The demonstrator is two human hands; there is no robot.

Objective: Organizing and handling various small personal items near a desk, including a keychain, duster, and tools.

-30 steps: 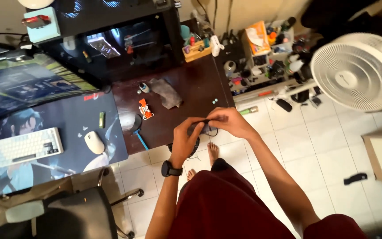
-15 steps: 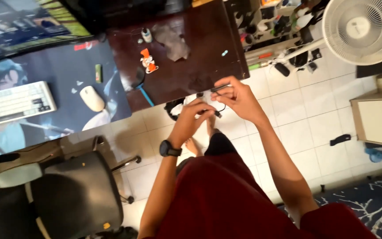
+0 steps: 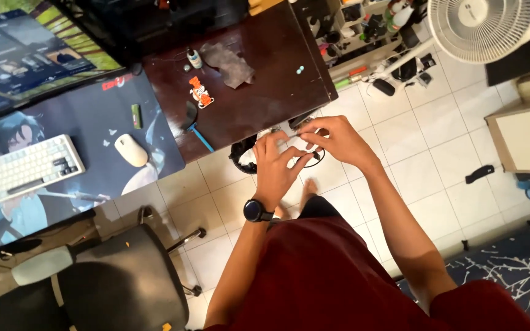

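Note:
Both my hands meet at the front edge of the dark wooden desk [image 3: 265, 73]. My left hand [image 3: 275, 165], with a black watch on its wrist, grips a small white device [image 3: 295, 144] from below. My right hand [image 3: 332, 140] closes over the same device from the right; a thin black loop of cable hangs at its fingers. Black headphones [image 3: 243, 156] show just left of my left hand, partly hidden by it. Most of the device is covered by my fingers.
On the desk lie a grey cloth [image 3: 228, 61], a small bottle [image 3: 195, 58], an orange toy [image 3: 200, 92] and a blue-handled brush [image 3: 194, 125]. A white mouse [image 3: 131, 149] and keyboard [image 3: 24, 168] sit on a printed mat. A chair [image 3: 105, 282] stands left, a fan [image 3: 486, 27] right.
The view has swung down and left, so the desk sits higher in frame. My hands stay together on the small white device at the desk's edge.

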